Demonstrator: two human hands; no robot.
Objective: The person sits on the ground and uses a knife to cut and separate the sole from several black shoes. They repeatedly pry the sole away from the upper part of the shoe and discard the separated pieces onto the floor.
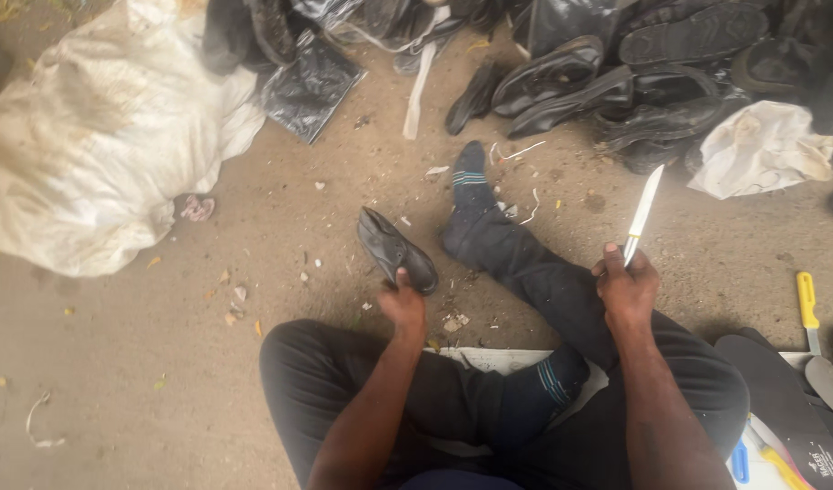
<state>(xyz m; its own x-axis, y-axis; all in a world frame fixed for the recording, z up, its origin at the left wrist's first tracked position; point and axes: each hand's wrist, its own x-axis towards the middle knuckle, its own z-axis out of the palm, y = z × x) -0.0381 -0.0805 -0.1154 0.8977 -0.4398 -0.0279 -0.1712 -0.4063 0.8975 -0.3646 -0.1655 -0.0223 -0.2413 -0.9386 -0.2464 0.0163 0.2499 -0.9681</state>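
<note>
1. The left hand (404,304) is closed on the near end of a dark shoe (396,250), which lies on the dirt floor (162,345) just left of the outstretched leg (507,254).
2. The right hand (627,289) is wrapped in a fist round the handle of a knife (642,210), blade pointing up and away from the body, clear of the shoe.
3. To handle this well, I judge the shoe wants a firm grip near the heel, with the blade kept angled away from the leg and from the other hand's fingers.
4. The left fingers are hidden behind the shoe, so how far they curl under it is hard to tell.
5. A heap of black shoes (616,82) lies ahead on the right, beside a white bag (761,150). A large pale sack (98,145) sits far left, and a yellow-handled tool (808,308) lies at the right.
</note>
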